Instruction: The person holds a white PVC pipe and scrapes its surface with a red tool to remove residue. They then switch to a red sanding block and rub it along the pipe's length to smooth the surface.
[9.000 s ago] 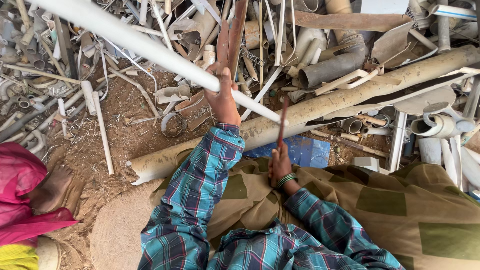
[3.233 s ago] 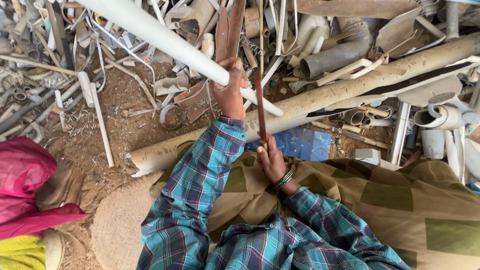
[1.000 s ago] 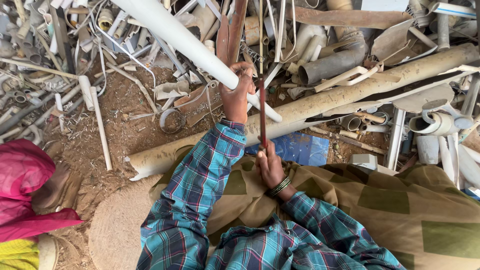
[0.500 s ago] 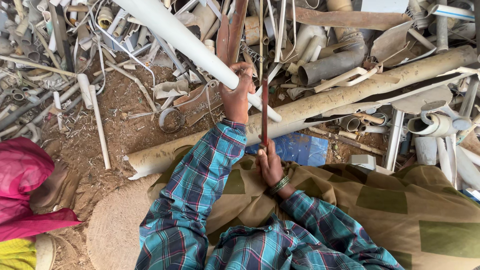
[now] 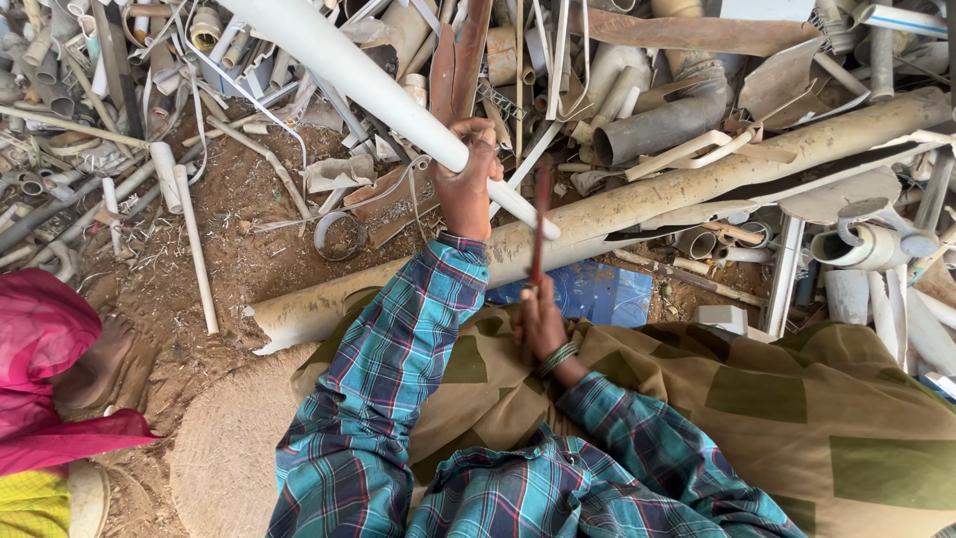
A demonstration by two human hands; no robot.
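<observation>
My left hand (image 5: pixel 468 184) grips a long white plastic pipe (image 5: pixel 349 70) that slants from the top left down to its end just right of my fingers. My right hand (image 5: pixel 538 319) holds a thin reddish-brown rod-like tool (image 5: pixel 539 214) upright, its top blurred beside the pipe's end. Both arms wear a blue plaid shirt. Under the pipe lies a long, dirty beige pipe (image 5: pixel 637 209), split along its length, running from lower left to upper right. A blue flat piece (image 5: pixel 597 291) lies by my right hand.
A heap of scrap pipes, fittings and plastic strips (image 5: pixel 697 90) covers the ground at the top and right. Bare brown dirt (image 5: pixel 249 249) lies at left. A person in pink and yellow cloth (image 5: pixel 45 379) sits at the lower left. A round stone (image 5: pixel 229 448) is near my left elbow.
The tool in my right hand has swung slightly and is blurred at its upper end. My left hand keeps the white pipe in nearly the same place.
</observation>
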